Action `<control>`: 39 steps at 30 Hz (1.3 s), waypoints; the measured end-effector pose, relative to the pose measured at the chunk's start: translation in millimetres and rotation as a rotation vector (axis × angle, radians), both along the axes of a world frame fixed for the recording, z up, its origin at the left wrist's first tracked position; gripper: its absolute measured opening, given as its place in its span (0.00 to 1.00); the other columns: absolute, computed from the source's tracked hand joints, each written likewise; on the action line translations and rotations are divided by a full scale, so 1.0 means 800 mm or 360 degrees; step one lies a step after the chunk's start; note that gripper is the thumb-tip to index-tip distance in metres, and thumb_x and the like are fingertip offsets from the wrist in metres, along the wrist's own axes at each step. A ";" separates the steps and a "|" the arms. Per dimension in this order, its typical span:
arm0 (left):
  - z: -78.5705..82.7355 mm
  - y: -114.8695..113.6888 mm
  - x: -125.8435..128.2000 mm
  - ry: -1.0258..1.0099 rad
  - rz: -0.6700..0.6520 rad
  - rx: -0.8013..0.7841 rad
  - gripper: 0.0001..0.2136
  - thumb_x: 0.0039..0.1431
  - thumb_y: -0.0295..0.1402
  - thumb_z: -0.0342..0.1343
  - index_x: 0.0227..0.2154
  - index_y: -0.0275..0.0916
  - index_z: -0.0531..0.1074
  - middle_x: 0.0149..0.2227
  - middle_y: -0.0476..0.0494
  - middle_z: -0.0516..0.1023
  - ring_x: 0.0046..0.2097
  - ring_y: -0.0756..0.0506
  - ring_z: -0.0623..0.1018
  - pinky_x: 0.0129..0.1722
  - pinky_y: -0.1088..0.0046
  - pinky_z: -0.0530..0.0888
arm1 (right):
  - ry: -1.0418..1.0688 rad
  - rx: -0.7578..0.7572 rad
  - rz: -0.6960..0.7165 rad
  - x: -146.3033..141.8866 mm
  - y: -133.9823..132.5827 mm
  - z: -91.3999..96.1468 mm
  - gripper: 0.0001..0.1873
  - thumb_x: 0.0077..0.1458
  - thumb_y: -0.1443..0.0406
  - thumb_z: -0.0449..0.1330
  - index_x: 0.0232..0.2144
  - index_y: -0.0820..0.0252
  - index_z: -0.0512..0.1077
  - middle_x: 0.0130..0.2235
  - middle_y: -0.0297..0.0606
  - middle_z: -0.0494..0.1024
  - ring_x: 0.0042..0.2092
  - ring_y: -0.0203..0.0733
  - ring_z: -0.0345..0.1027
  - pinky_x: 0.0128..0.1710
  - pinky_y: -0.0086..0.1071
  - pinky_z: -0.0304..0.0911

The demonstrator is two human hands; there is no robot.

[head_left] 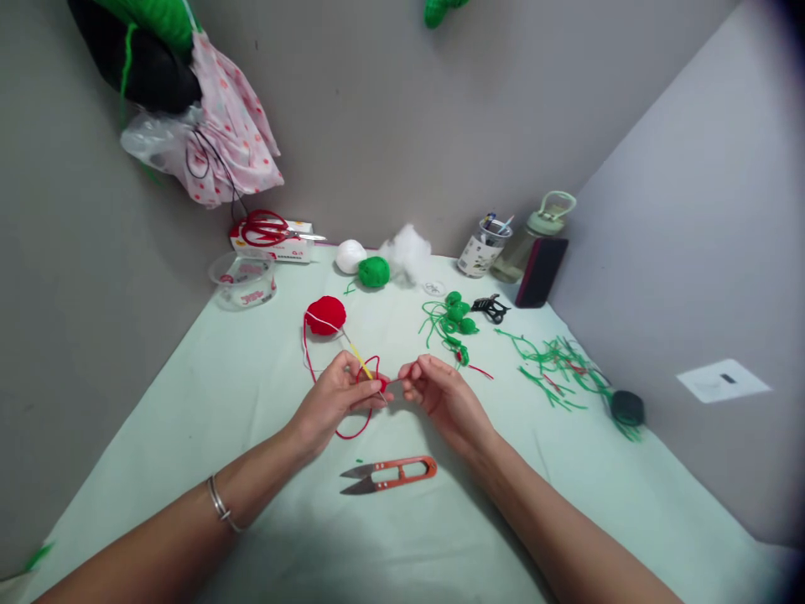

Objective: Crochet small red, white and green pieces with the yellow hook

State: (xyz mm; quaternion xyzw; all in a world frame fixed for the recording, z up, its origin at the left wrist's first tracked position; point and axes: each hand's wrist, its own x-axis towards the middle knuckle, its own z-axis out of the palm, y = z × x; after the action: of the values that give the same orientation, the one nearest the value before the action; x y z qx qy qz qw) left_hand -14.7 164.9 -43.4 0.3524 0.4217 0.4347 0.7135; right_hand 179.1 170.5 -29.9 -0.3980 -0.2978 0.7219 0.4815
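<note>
My left hand (336,390) is closed on a crochet hook (360,356) with a yellow grip and on a small red crocheted piece (382,385), mostly covered by the fingers. A short strand runs from that piece to my right hand (446,398), whose thumb and fingers pinch the red yarn (396,381). More red yarn loops below my left hand and up to a red yarn ball (327,312), which has a white strand across it. Orange-handled thread snips (402,472) lie on the cloth nearer to me, apart from both hands.
Green crocheted pieces (458,312) and a black claw clip (491,309) lie beyond my right hand. Green yarn scraps (559,361) spread rightward. Behind stand green (374,272) and white yarn balls (350,257), stuffing (408,254), a plastic tub (244,281) and a bottle (521,247).
</note>
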 end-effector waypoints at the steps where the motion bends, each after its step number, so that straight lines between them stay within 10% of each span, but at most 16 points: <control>1: -0.001 0.000 0.000 0.0005 0.0000 0.0014 0.23 0.47 0.41 0.76 0.30 0.41 0.64 0.29 0.54 0.80 0.35 0.47 0.85 0.41 0.70 0.79 | -0.0021 0.0004 -0.0005 -0.001 0.000 0.000 0.20 0.46 0.53 0.77 0.23 0.61 0.76 0.33 0.37 0.82 0.30 0.32 0.71 0.32 0.25 0.70; 5: -0.005 0.001 -0.001 0.0090 -0.0045 0.0056 0.11 0.52 0.38 0.72 0.27 0.37 0.78 0.33 0.47 0.83 0.37 0.47 0.83 0.43 0.71 0.77 | -0.0347 0.0183 -0.0109 -0.005 -0.002 0.000 0.18 0.54 0.51 0.71 0.26 0.59 0.78 0.38 0.40 0.82 0.32 0.35 0.72 0.34 0.29 0.71; 10: -0.005 -0.003 0.000 0.0197 -0.0092 0.0069 0.08 0.55 0.37 0.70 0.34 0.38 0.85 0.36 0.43 0.86 0.42 0.44 0.82 0.50 0.67 0.76 | -0.1359 0.1216 -0.0287 -0.008 -0.015 -0.003 0.10 0.65 0.60 0.63 0.33 0.53 0.83 0.38 0.42 0.82 0.37 0.41 0.75 0.38 0.33 0.71; 17: -0.004 -0.009 0.001 0.0065 -0.0089 -0.0014 0.13 0.55 0.44 0.71 0.33 0.38 0.83 0.34 0.46 0.83 0.37 0.47 0.79 0.43 0.72 0.74 | -0.1913 0.1994 0.0118 -0.011 -0.039 -0.004 0.14 0.68 0.67 0.57 0.39 0.50 0.82 0.40 0.43 0.86 0.37 0.42 0.78 0.39 0.33 0.72; 39: -0.001 -0.012 0.009 0.0218 0.0050 0.0263 0.10 0.52 0.37 0.70 0.31 0.39 0.77 0.31 0.49 0.80 0.35 0.46 0.79 0.41 0.68 0.77 | -0.0803 0.0473 -0.0095 -0.019 -0.014 -0.002 0.10 0.49 0.61 0.74 0.35 0.55 0.82 0.31 0.34 0.80 0.33 0.39 0.73 0.35 0.33 0.70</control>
State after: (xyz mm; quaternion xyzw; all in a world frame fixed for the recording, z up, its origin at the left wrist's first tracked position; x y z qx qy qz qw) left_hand -7.7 155.0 -44.0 0.4321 0.4377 0.4540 0.6447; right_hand 163.7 159.7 -31.4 -0.4985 -0.4988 0.5341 0.4663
